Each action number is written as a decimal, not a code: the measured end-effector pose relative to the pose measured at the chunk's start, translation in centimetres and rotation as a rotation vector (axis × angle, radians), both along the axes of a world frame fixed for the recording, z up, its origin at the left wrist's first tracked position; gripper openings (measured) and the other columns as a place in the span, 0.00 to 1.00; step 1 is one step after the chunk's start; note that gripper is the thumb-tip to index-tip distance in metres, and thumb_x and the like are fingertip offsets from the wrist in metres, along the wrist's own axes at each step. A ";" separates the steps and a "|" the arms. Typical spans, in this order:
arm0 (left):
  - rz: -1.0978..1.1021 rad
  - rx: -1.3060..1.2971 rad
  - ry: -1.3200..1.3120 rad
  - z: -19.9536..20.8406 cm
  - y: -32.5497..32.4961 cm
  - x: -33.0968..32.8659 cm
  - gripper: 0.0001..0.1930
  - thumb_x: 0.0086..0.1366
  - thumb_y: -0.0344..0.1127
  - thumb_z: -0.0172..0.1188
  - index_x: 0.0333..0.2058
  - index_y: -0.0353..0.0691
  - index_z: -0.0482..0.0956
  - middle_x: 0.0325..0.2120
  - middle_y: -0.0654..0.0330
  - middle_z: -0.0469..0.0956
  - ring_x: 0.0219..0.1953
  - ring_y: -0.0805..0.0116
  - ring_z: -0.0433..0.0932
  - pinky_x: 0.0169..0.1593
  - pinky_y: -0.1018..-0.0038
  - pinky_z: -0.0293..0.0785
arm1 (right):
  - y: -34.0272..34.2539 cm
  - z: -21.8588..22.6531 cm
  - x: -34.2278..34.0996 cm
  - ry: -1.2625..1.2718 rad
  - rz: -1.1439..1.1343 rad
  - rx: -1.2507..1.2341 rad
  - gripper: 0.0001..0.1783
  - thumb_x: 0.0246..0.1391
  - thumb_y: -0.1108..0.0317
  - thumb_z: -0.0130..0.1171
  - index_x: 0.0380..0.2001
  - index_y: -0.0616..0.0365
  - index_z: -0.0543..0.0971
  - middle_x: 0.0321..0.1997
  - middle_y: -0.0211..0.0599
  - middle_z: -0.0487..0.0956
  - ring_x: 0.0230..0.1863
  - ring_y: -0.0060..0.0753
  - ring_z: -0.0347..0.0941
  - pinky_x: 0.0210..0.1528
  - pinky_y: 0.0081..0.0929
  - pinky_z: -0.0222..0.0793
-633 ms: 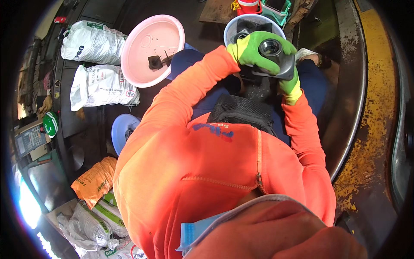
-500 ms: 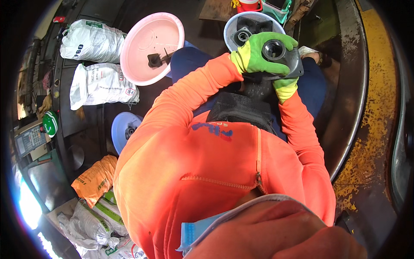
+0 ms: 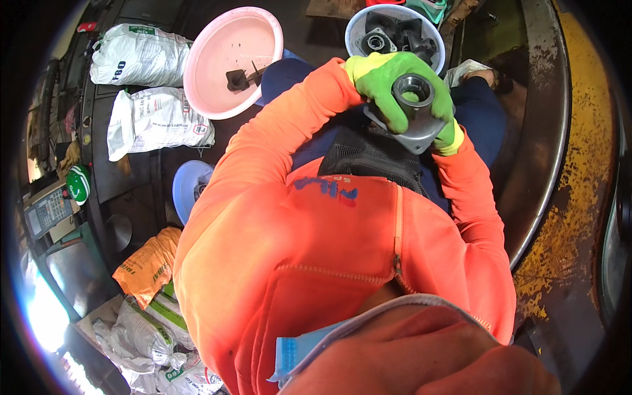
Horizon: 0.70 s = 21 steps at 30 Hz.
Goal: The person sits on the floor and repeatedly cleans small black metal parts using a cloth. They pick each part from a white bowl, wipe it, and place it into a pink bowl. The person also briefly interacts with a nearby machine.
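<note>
A dark grey metal housing (image 3: 421, 135) with a square flange and a round hollow collar is held over my lap, its collar tipped up. My left hand (image 3: 387, 89), in a green glove with a yellow cuff, wraps round the housing with its fingers beside the collar. My right hand (image 3: 449, 128), gloved alike, grips it from the right; most of its fingers are hidden behind the part. Green glove shows through the collar's bore. Just beyond my hands, a pale blue basin (image 3: 356, 26) holds several similar dark parts (image 3: 415, 39).
To the left stands a pink basin (image 3: 204, 49) with a dark finned part (image 3: 238, 80) in it. Another blue basin (image 3: 186, 184) sits by my left side. White sacks (image 3: 141, 56) lie at the far left. A metal edge (image 3: 561, 131) runs along my right.
Both hands have brought the housing nearer my body and slightly left, turning and tilting it. The parts in the blue basin show more now. The view has shifted a little.
</note>
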<state>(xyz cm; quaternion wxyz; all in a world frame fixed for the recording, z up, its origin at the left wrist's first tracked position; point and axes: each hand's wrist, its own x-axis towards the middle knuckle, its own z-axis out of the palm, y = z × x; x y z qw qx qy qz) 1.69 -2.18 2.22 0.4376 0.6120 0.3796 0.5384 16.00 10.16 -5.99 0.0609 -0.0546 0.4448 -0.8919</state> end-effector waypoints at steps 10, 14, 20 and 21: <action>0.532 0.054 0.334 0.5 1.5 -1.1 0.38 0.39 0.38 0.74 0.52 0.36 0.73 0.53 0.52 0.73 0.55 0.59 0.72 0.58 0.66 0.67 | 2.2 0.7 -3.2 0.472 -0.718 0.986 0.33 0.52 0.58 0.64 0.59 0.59 0.67 0.57 0.41 0.74 0.56 0.38 0.72 0.58 0.33 0.67; 0.852 0.140 0.087 -1.5 2.0 2.6 0.27 0.42 0.35 0.75 0.44 0.37 0.78 0.43 0.57 0.78 0.47 0.65 0.77 0.52 0.70 0.73 | 0.8 0.1 -4.0 0.289 -0.892 0.948 0.19 0.56 0.66 0.58 0.49 0.62 0.72 0.46 0.37 0.76 0.47 0.31 0.74 0.48 0.27 0.71; 0.738 0.330 0.227 -1.3 1.6 2.1 0.22 0.43 0.32 0.73 0.40 0.39 0.78 0.39 0.57 0.80 0.42 0.62 0.79 0.48 0.70 0.74 | 0.7 2.7 -2.6 0.365 -0.697 0.936 0.22 0.49 0.68 0.62 0.48 0.63 0.72 0.45 0.38 0.77 0.45 0.31 0.76 0.45 0.28 0.72; 0.715 0.337 0.227 -0.9 1.4 1.9 0.21 0.43 0.32 0.72 0.39 0.40 0.79 0.38 0.58 0.80 0.41 0.63 0.79 0.47 0.70 0.75 | 1.2 3.6 -2.3 0.519 -0.656 1.233 0.24 0.44 0.68 0.65 0.46 0.63 0.74 0.44 0.41 0.78 0.45 0.35 0.76 0.45 0.29 0.73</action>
